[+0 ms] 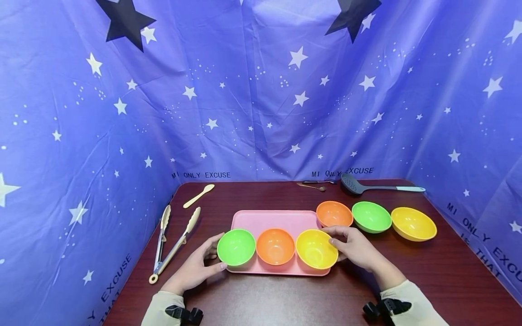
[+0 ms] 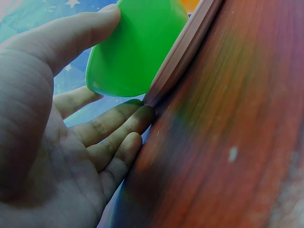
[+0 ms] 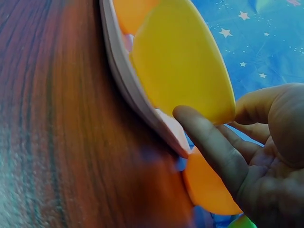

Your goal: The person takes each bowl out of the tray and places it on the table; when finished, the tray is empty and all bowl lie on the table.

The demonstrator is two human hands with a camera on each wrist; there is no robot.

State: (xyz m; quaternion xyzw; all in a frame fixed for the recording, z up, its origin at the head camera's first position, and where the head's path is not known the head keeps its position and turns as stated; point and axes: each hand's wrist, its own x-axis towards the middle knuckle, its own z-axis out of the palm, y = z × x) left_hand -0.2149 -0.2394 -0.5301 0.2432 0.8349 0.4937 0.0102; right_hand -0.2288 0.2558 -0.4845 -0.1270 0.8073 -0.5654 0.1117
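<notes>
we are bracketing the green bowl and yellow bowl with left hand and right hand, fingers apart, likely steadying the row on the pink tray; the orange bowl is sitting between.

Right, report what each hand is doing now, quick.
Left hand: closed, holding the green bowl on the tray.
Right hand: closed, holding the yellow bowl on the tray.
</notes>
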